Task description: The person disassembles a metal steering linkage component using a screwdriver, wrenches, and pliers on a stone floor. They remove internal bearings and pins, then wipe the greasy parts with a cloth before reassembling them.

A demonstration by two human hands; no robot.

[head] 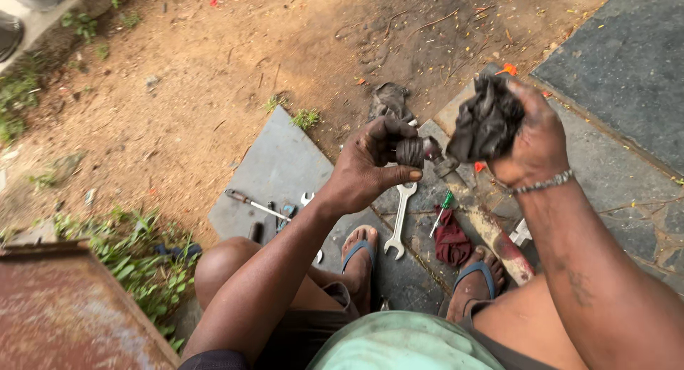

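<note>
Pale green cloth of the person's shirt fills the bottom edge, with both bare knees rising to either side of it. Below the hands, two feet in blue flip-flops rest on grey stone slabs set in reddish dirt.

Around the feet lie scattered tools. A silver open-ended spanner lies on the slab directly beneath the left hand's fingers. Just right of it sits a small green-handled screwdriver, touching a dark red rag. Well to the left of the fingers, a longer screwdriver lies on the slab with a few smaller tools beside it. Beyond the hands, a crumpled grey cloth rests on the dirt. A rusty metal sheet occupies the lower left corner, edged by green weeds.

The left hand is raised in front of the knees, its fingers clamped around a small dark threaded cylinder; thumb below, fingertips curled over the top. A dull metal piece projects from the cylinder's right end.

The right hand, with a metal bracelet at its wrist, is closed tight on a crumpled black rag. That rag sits just to the right of the left fingers, touching or nearly touching the metal piece; which, I cannot tell.
</note>
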